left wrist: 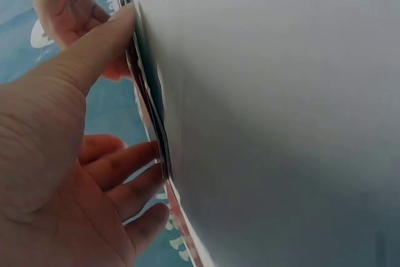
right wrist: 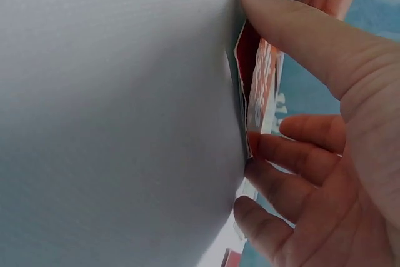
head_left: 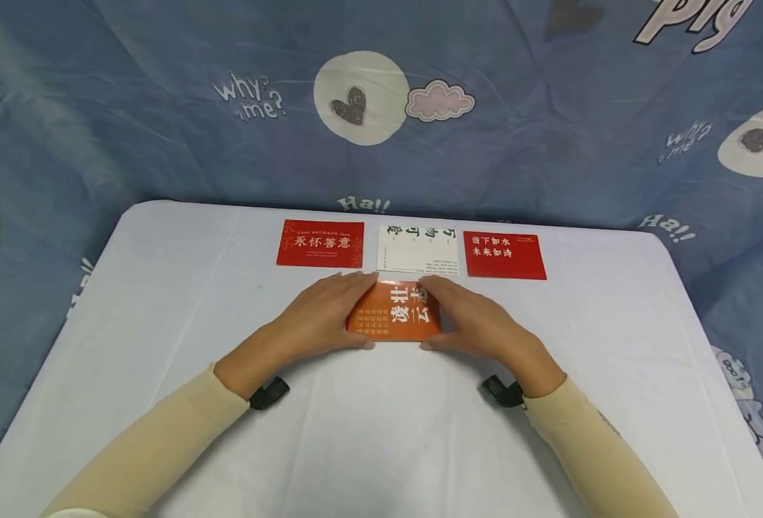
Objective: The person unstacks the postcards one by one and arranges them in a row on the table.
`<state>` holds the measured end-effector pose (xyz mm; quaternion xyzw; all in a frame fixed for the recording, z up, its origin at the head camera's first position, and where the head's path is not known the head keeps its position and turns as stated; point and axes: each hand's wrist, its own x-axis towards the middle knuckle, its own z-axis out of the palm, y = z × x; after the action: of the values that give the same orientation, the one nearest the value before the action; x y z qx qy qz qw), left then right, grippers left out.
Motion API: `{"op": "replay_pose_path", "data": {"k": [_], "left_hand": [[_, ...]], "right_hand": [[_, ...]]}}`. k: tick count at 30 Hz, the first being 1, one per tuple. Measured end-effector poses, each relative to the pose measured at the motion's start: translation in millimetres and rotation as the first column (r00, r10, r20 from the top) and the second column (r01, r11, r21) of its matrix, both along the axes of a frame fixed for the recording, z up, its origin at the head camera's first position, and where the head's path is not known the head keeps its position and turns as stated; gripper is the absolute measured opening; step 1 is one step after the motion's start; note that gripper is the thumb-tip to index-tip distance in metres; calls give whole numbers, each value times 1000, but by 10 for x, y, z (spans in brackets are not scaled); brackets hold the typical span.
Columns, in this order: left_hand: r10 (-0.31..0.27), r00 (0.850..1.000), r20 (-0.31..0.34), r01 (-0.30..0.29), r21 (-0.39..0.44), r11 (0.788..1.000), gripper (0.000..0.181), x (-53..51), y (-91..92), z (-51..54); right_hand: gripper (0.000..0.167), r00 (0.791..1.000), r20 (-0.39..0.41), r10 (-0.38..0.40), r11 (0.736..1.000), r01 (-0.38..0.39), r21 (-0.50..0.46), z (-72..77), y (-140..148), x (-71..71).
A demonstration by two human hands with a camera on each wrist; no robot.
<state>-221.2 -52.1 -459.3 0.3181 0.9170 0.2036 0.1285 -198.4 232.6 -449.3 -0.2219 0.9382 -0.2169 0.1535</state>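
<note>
A small stack of cards (head_left: 391, 313), topped by an orange one with white Chinese characters, lies on the white table in the head view. My left hand (head_left: 319, 316) grips its left end, thumb at the near edge and fingers at the far edge. At the right end my right hand (head_left: 479, 320) holds it the same way, its fingers covering part of the print. Both wrist views show the stack edge-on; in the right wrist view a red inner surface (right wrist: 249, 51) shows in a gap between the cards.
Along the table's far side lie a red card (head_left: 319, 244) at left, a white card (head_left: 417, 252) in the middle and another red card (head_left: 514, 257) at right. The white tablecloth (head_left: 381, 432) covers the table. Behind it hangs a blue printed curtain (head_left: 161, 129).
</note>
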Motion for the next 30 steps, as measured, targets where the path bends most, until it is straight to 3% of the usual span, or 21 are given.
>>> {"op": "replay_pose_path", "data": {"k": [13, 21, 30], "left_hand": [[11, 1000, 15, -11, -16, 1000, 110, -7, -59, 175], [11, 1000, -5, -11, -9, 1000, 111, -44, -175, 334], [36, 999, -11, -37, -31, 999, 112, -6, -350, 448]], "right_hand": [[101, 999, -34, 13, 1000, -12, 25, 179, -23, 3], [97, 998, -65, 23, 1000, -23, 3, 294, -114, -14], [92, 993, -105, 55, 998, -58, -21, 371, -283, -17]]}}
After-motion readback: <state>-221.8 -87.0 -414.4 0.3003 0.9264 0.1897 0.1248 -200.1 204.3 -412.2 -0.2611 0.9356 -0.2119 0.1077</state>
